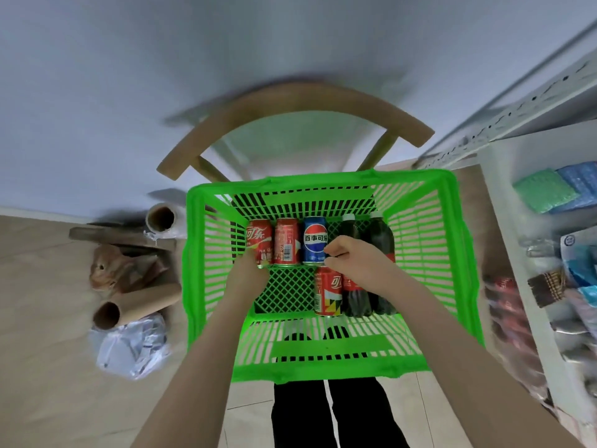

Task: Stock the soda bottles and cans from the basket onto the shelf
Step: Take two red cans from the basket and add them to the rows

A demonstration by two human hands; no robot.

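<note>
On the floor at the far left lie an orange cat [103, 270], a brown card tube [135, 310] and a crumpled plastic bag [129, 347]. A roll of clear wrap [160, 218] sits just beside the left wall of the basket.

The green basket [190, 270] is in the middle. A wooden chair [290, 101] stands on its far side, and legs in black trousers [355, 415] stand on its near side.

In the basket, 3 cans lie side by side in the far row. They are the left red can [258, 239], the middle red can [286, 240] and the blue can [315, 240]. They touch each other.

The left hand [248, 270] reaches into the basket. Its fingers are at the near end of the left red can. I cannot tell if it grips the can.

1 more can, the near red can [328, 292], lies closer to the person, below the blue can.

The right hand [352, 257] is in the basket too, just beside the near end of the blue can. Its fingers are curled in tight. I cannot tell what it holds, if anything.

Dark bottles [381, 237] lie on the right side of the basket, partly under the right hand.

The white shelf [499, 205] stands on the far right, just beside the basket. A green pack [544, 190] and other blurry packs lie on it.
</note>
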